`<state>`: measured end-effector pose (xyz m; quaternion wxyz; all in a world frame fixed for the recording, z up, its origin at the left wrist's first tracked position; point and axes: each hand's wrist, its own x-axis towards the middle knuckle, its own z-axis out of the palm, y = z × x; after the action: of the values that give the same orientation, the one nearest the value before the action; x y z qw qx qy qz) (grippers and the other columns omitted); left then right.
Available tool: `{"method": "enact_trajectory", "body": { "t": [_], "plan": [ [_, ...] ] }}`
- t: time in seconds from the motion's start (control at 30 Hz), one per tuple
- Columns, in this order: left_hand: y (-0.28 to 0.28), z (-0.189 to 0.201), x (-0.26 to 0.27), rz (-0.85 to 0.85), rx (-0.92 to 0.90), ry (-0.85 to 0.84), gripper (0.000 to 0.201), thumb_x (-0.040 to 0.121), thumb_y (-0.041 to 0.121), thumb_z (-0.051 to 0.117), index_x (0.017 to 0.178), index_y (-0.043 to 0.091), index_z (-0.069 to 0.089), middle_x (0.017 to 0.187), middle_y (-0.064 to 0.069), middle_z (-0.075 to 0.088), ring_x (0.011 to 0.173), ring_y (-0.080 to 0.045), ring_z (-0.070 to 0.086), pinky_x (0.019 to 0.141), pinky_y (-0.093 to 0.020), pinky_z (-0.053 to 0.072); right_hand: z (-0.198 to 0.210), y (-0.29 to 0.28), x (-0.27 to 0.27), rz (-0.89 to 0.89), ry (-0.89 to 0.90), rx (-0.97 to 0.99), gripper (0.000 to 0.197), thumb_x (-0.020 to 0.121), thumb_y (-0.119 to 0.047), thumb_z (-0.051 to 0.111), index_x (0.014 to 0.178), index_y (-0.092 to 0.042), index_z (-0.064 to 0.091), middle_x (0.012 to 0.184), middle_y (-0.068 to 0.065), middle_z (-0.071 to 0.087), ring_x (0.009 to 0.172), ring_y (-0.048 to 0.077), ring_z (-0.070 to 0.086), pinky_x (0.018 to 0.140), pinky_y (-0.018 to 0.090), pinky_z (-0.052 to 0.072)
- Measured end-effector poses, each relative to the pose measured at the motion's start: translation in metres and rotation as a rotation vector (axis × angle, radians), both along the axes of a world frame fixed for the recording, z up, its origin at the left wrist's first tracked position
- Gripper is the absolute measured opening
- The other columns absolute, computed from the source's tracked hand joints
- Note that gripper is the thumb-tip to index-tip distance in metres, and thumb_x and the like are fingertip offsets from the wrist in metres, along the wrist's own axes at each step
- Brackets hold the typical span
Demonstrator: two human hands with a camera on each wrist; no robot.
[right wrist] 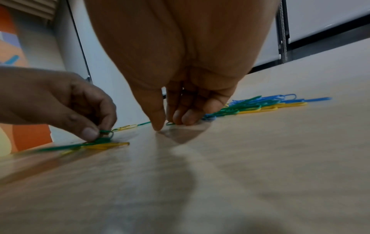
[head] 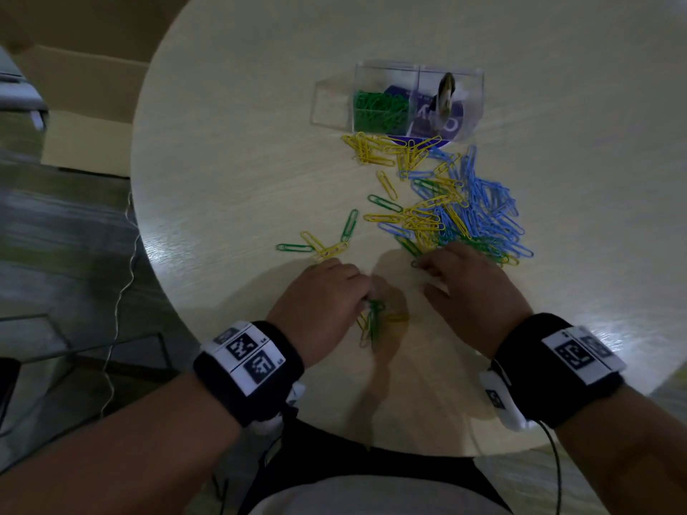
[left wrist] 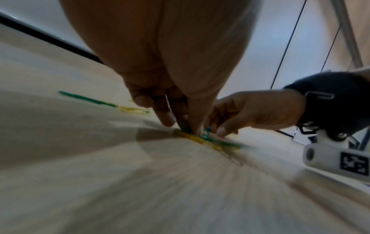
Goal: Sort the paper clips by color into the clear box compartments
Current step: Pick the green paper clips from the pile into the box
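On the round pale wooden surface (head: 230, 172), a few loose green and yellow paper clips (head: 319, 243) lie at about 9 o'clock from the big pile. The left hand (head: 319, 295) is low at 6 o'clock, and its thumb and fingers are curled and pinch a small bunch of green paper clips (right wrist: 100, 139), which lies over some yellow ones on the surface. Just beside it, the right hand (head: 468, 288) has its fingertips (right wrist: 186, 118) bent down on the surface, touching a single green paper clip (right wrist: 170, 123) at the near edge of the mixed pile of blue, yellow and green paper clips (head: 464, 210). At 12 o'clock stands the clear plastic box with compartments (head: 472, 105); its left-middle compartment holds a heap of green clips (head: 379, 109).
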<state>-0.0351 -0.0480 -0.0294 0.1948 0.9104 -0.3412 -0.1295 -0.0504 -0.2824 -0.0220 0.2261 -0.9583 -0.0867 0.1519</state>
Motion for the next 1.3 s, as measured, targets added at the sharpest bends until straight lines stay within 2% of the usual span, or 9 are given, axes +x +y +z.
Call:
{"method": "enact_trajectory", "body": {
  "t": [0.17,0.3,0.43,0.6,0.73,0.83,0.97,1.13,1.3],
  "plan": [
    [0.012,0.000,0.022,0.184,0.003,0.077,0.008,0.082,0.019,0.068,0.090,0.020,0.065,0.083,0.000,0.061,0.083,-0.027,0.056,0.077,-0.041,0.047,0.000,-0.001,0.003,-0.067,-0.026,0.034,0.015,0.076,-0.012,0.068,0.090,-0.018,0.067,0.092,0.006,0.062,0.087,0.030,0.061,0.077,0.033,0.046],
    [0.027,0.003,0.021,0.265,-0.045,0.061,0.012,0.084,0.019,0.067,0.095,0.017,0.068,0.087,-0.001,0.064,0.085,-0.027,0.058,0.078,-0.038,0.047,0.004,-0.007,-0.002,-0.125,-0.077,0.036,0.023,0.073,-0.014,0.072,0.092,-0.024,0.067,0.090,0.002,0.059,0.085,0.028,0.060,0.076,0.033,0.046],
    [0.035,0.000,0.009,0.210,0.011,0.003,0.021,0.084,0.026,0.064,0.103,0.019,0.070,0.089,-0.001,0.065,0.086,-0.026,0.058,0.076,-0.038,0.050,0.004,-0.015,-0.005,-0.110,-0.139,-0.037,0.019,0.073,-0.023,0.071,0.092,-0.023,0.068,0.089,0.003,0.061,0.087,0.032,0.058,0.079,0.037,0.047],
    [0.036,0.003,0.005,0.113,0.120,-0.034,0.016,0.083,0.029,0.053,0.088,0.018,0.063,0.089,-0.002,0.056,0.084,-0.027,0.055,0.066,-0.040,0.050,0.005,-0.011,-0.006,0.030,-0.077,-0.128,0.013,0.075,-0.030,0.058,0.081,-0.024,0.067,0.083,0.003,0.055,0.083,0.032,0.054,0.074,0.040,0.049],
    [0.039,0.011,0.008,0.095,0.272,-0.147,0.010,0.079,0.022,0.063,0.075,0.014,0.058,0.079,-0.008,0.055,0.072,-0.030,0.057,0.054,-0.038,0.045,0.011,0.001,0.002,0.119,-0.081,-0.108,0.012,0.080,-0.029,0.054,0.082,-0.023,0.064,0.085,0.004,0.058,0.083,0.032,0.056,0.076,0.040,0.049],
    [0.060,0.013,0.027,0.150,0.223,-0.223,0.012,0.087,0.019,0.056,0.080,0.012,0.061,0.082,-0.009,0.057,0.076,-0.031,0.056,0.061,-0.042,0.047,0.020,0.021,0.030,0.128,-0.189,0.025,0.009,0.079,-0.022,0.058,0.081,-0.017,0.065,0.090,0.005,0.064,0.086,0.032,0.058,0.080,0.038,0.048],
    [0.085,0.012,0.052,0.164,0.172,-0.165,0.017,0.095,0.019,0.050,0.094,0.012,0.065,0.096,-0.007,0.064,0.083,-0.028,0.056,0.074,-0.041,0.048,0.020,0.057,0.083,0.344,-0.263,0.069,0.005,0.068,-0.010,0.067,0.072,-0.014,0.066,0.100,0.006,0.073,0.091,0.028,0.064,0.086,0.034,0.044],
    [0.087,0.010,0.051,0.102,0.184,-0.078,0.022,0.093,0.022,0.049,0.097,0.016,0.070,0.095,-0.004,0.068,0.082,-0.027,0.061,0.071,-0.037,0.051,0.003,0.076,0.109,0.573,-0.108,-0.068,0.019,0.069,-0.021,0.047,0.071,-0.017,0.066,0.086,0.005,0.071,0.085,0.033,0.061,0.075,0.043,0.051],
    [0.084,0.012,0.052,0.210,0.155,0.006,0.019,0.089,0.014,0.060,0.107,0.011,0.067,0.094,-0.008,0.062,0.086,-0.029,0.059,0.072,-0.038,0.048,0.006,0.069,0.103,0.366,-0.073,-0.123,0.014,0.070,-0.018,0.056,0.080,-0.019,0.066,0.078,0.009,0.066,0.081,0.036,0.056,0.070,0.042,0.048]
  ]
}}
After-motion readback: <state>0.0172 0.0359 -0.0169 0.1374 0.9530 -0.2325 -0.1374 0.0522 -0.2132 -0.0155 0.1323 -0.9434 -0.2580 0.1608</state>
